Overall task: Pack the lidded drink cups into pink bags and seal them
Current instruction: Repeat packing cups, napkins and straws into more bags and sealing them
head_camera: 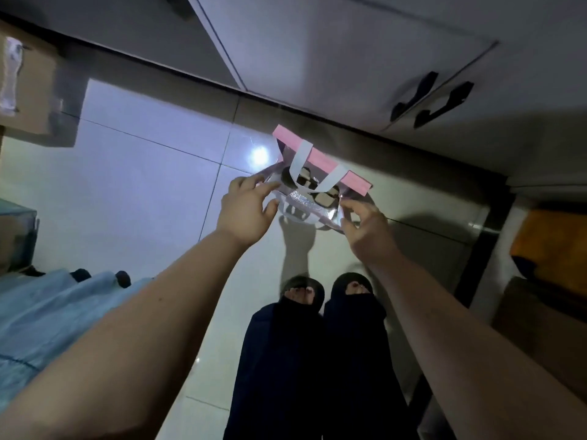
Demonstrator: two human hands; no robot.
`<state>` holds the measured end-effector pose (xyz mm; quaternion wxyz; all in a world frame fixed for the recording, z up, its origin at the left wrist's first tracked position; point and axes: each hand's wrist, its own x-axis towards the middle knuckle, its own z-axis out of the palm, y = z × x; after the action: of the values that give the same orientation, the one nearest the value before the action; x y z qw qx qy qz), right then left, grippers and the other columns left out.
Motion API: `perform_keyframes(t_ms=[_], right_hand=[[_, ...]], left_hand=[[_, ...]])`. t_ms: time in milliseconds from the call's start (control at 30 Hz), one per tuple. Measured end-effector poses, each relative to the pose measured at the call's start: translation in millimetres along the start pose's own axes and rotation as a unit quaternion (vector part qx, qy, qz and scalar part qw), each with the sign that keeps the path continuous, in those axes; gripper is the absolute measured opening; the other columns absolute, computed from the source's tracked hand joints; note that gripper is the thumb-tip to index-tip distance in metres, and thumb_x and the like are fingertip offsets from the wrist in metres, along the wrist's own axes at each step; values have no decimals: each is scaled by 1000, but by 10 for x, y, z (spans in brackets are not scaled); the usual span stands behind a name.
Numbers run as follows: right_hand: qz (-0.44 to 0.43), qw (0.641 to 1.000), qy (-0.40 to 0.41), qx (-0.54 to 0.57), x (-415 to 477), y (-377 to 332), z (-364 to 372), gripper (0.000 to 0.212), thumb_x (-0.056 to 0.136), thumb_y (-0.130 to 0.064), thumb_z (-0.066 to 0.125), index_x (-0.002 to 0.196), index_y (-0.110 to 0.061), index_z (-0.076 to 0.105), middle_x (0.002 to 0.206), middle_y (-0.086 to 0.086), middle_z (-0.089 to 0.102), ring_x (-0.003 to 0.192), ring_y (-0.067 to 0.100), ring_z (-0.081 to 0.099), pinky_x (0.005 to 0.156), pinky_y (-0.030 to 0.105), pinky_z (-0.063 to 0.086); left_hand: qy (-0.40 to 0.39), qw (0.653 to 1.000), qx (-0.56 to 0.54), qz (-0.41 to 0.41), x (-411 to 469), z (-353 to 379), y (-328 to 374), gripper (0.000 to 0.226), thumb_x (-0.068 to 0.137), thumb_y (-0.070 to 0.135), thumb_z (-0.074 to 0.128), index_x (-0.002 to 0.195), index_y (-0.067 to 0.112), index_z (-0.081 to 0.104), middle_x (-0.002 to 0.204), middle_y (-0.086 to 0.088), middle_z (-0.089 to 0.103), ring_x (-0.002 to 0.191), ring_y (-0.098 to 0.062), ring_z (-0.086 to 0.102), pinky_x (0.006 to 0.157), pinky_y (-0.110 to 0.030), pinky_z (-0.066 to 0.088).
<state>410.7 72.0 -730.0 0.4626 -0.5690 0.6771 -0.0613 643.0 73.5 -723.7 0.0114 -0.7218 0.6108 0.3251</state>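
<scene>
This is looking like a kitchen or back room in a home or small shop. Pale cabinet doors [349, 58] with black handles [413, 98] are standing over a glossy white tiled floor [143, 173] that is reflecting a bright light. A cardboard box [28, 87] is sitting at the left, and an orange cloth [552, 249] is lying at the right.
</scene>
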Motion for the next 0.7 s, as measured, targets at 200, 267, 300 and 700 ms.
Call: perform_keyframes(t_ms=[200,267,300,700], right_hand=[[30,998,-35,-50,375,241,430,21,88,-23,64,105,-16,73,108,13,67,99,34,62,87,40,50],[69,993,-63,-77,444,333,569,21,91,-26,59,101,-12,71,104,17,67,97,39,62,85,45,49],[83,991,-70,-78,466,350,618,24,92,-28,57,97,-8,69,101,19,66,96,41,61,85,46,48],[56,994,-41,85,-334,-426,-285,22,93,5,46,105,7,65,109,19,62,98,27,59,75,8,41]], left_hand=[[-28,996,80,-23,518,365,-172,38,96,33,50,134,31,54,153,-8,36,141,-34,22,106,-49,31],[-65,991,96,-65,624,459,-221,39,98,35,46,136,29,52,155,-7,31,143,-34,17,108,-51,28],[-78,990,91,-78,656,492,-242,40,100,35,43,138,27,50,154,-6,33,143,-34,18,107,-50,28],[41,996,-5,-81,-436,-404,261,36,103,26,36,128,14,59,131,-6,59,124,-35,39,90,-43,40]])
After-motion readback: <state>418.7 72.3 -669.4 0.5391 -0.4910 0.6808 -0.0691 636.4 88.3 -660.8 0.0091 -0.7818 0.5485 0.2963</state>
